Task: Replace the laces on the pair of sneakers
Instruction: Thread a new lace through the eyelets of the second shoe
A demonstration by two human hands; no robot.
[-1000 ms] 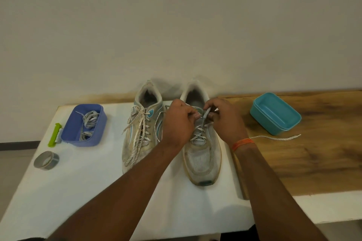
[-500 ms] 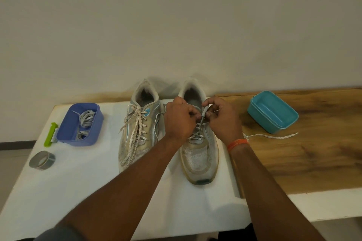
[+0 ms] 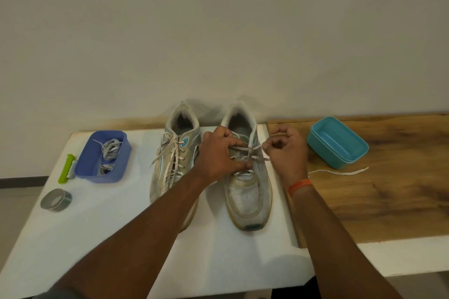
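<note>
The left hand [image 3: 220,155] rests on the upper part of the right sneaker [image 3: 246,172], its fingers curled down over the eyelet rows and pressing on the grey lace [image 3: 243,149] there. The right hand [image 3: 285,150], just right of the same shoe, pinches the end of that lace between thumb and curled fingers and holds it taut, so a strand runs across the tongue from one hand to the other. An orange wristband [image 3: 300,185] sits on the right wrist.

The grey lace is crossed through the lower eyelets of this sneaker, so the lacing looks well on but not finished: the top rows, I judge, are left to thread and the ends to tie. The left sneaker [image 3: 173,162], just beside it, carries a white speckled lace [image 3: 171,165] that is loosely threaded with its ends trailing. A similar white lace [image 3: 340,172] lies loose on the wooden board [image 3: 388,201] to the right, near a teal box [image 3: 337,142].

On the far left, a blue tub [image 3: 104,156] holds more grey laces [image 3: 108,153]. A green tool [image 3: 66,168] lies left of it, and a roll of grey tape [image 3: 56,200] sits nearer on the white table [image 3: 97,238].
</note>
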